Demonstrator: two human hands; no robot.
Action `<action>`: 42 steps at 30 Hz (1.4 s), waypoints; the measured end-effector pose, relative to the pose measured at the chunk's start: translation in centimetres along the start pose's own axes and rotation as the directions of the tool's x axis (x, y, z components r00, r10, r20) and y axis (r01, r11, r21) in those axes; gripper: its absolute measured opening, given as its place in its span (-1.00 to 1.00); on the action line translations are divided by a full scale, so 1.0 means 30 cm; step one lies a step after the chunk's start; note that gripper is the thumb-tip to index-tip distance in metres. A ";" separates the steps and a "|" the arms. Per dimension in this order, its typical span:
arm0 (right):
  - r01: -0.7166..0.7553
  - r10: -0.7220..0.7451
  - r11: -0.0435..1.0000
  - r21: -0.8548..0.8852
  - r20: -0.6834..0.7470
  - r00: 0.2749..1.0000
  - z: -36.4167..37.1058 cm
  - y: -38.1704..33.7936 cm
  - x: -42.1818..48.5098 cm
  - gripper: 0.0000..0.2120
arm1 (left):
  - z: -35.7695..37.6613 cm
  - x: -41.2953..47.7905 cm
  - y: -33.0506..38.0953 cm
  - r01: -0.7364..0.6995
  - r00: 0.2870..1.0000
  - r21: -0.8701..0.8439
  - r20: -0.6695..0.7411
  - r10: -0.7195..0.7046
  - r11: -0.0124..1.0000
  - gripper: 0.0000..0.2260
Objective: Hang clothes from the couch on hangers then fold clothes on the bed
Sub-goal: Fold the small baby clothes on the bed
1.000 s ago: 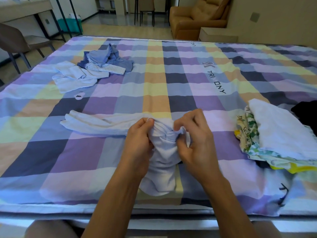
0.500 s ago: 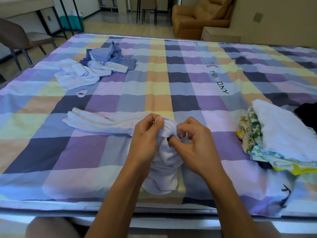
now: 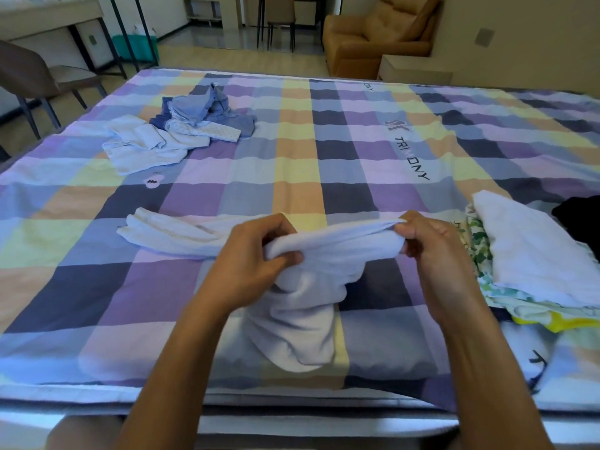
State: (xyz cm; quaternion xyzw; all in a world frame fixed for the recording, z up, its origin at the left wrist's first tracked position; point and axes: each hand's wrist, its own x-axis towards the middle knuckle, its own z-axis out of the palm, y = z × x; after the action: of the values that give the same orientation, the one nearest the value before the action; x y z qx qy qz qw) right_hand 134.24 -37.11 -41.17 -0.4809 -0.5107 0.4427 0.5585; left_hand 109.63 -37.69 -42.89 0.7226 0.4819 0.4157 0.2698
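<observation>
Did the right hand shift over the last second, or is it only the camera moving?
Yes. The right hand moved rightward, away from the left hand and toward the folded stack, stretching the white garment between them.

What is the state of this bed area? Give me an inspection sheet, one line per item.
Surface: bed with a checked cover, lightly creased.
Job's things: white garment stretched between both hands, its lower part bunched on the bed and one part trailing left; loose pile of blue and white clothes at the far left; stack of clothes at the right.
Clutter: dark cloth at the right edge, partly out of view.
Hands: left hand and right hand each grip the white garment.
Cables: nothing seen.
Surroundings: tan armchair, chair and desk beyond the bed.
</observation>
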 end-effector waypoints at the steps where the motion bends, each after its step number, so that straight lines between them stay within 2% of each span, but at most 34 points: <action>1: -0.010 0.010 1.000 0.017 0.014 1.000 -0.010 -0.004 0.008 -0.69 | -0.012 0.016 -0.002 0.002 1.000 0.030 -0.023 -0.001 1.000 -0.83; 5: -0.041 0.045 0.993 0.114 -0.033 0.998 0.014 0.008 0.013 -0.75 | -0.013 0.075 -0.020 0.040 0.995 0.234 -0.095 -0.018 0.971 -0.80; 7: 0.015 -0.013 0.999 0.044 -0.041 0.999 0.036 0.017 -0.003 -0.67 | -0.005 0.066 -0.003 0.099 0.982 0.379 -0.185 -0.030 0.920 -0.78; 8: 0.075 -0.076 0.997 -0.020 -0.020 0.997 0.046 0.021 -0.009 -0.69 | 0.003 0.055 0.025 0.067 0.974 0.366 -0.226 0.018 0.928 -0.79; 9: 0.146 -0.146 0.985 -0.087 0.006 0.989 0.058 0.021 -0.016 -0.76 | 0.016 0.041 0.067 0.003 0.966 0.284 -0.249 0.071 0.959 -0.84; 11: 0.285 -0.280 0.936 -0.205 0.053 0.959 0.080 0.026 -0.027 -0.79 | 0.053 0.019 0.152 -0.031 0.982 0.001 -0.188 0.030 1.000 -0.93; 13: 0.396 -0.380 0.877 -0.272 0.111 0.918 0.104 0.034 -0.038 -0.76 | 0.096 0.012 0.175 0.098 0.991 -0.160 -0.076 -0.111 0.982 -0.80; 15: 0.454 -0.425 0.847 -0.278 0.158 0.891 0.117 0.041 -0.052 -0.78 | 0.119 0.009 0.156 0.186 0.981 -0.153 -0.034 -0.193 0.971 -0.79; 18: 0.397 -0.373 0.879 -0.263 0.138 0.918 0.112 0.037 -0.059 -0.93 | 0.125 0.006 0.136 0.102 0.992 -0.102 -0.068 -0.110 0.989 -0.87; 21: 0.318 -0.311 0.912 -0.260 0.066 0.948 0.117 0.032 -0.056 -0.92 | 0.152 0.005 0.135 0.042 0.995 -0.040 -0.088 -0.046 0.998 -0.78; 24: 0.258 -0.257 0.933 -0.253 0.037 0.966 0.129 0.034 -0.058 -0.92 | 0.182 0.005 0.143 0.071 0.980 -0.080 -0.178 -0.084 0.994 -0.75; 29: 0.248 -0.238 0.916 -0.315 0.072 0.969 0.115 0.038 -0.056 -0.81 | 0.192 -0.003 0.134 0.133 0.938 -0.285 -0.273 -0.213 0.949 -0.78; 31: 0.250 -0.239 0.878 -0.408 0.079 0.968 0.125 0.039 -0.061 -0.78 | 0.206 -0.016 0.123 0.162 0.921 -0.388 -0.271 -0.280 0.907 -0.82; 33: 0.264 -0.256 0.814 -0.518 0.089 0.963 0.139 0.043 -0.067 -0.72 | 0.220 -0.023 0.117 0.212 0.895 -0.547 -0.224 -0.385 0.810 -0.82; 35: 0.314 -0.318 0.749 -0.583 0.100 0.943 0.150 0.048 -0.072 -0.63 | 0.218 -0.021 0.120 0.278 0.848 -0.740 -0.110 -0.518 0.613 -0.83; 37: 0.427 -0.416 0.688 -0.587 0.163 0.894 0.159 0.057 -0.077 -0.61 | 0.208 -0.019 0.122 0.333 0.803 -0.855 0.035 -0.595 0.399 -0.83; 38: 0.489 -0.468 0.654 -0.577 0.200 0.861 0.161 0.066 -0.081 -0.63 | 0.206 -0.020 0.118 0.364 0.790 -0.860 0.082 -0.607 0.357 -0.83; 40: 0.566 -0.538 0.630 -0.532 0.227 0.812 0.162 0.088 -0.090 -0.73 | 0.209 -0.024 0.103 0.424 0.776 -0.828 0.125 -0.618 0.365 -0.81; 42: 0.559 -0.547 0.667 -0.492 0.186 0.817 0.158 0.105 -0.098 -0.82 | 0.216 -0.024 0.084 0.467 0.757 -0.793 0.130 -0.641 0.391 -0.78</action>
State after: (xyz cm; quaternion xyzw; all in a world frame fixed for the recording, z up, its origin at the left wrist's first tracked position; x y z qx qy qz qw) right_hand 129.25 -39.13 -44.62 -0.4323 -0.7390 0.1009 0.5068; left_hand 116.27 -39.27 -44.45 0.2777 0.4850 0.5368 0.6321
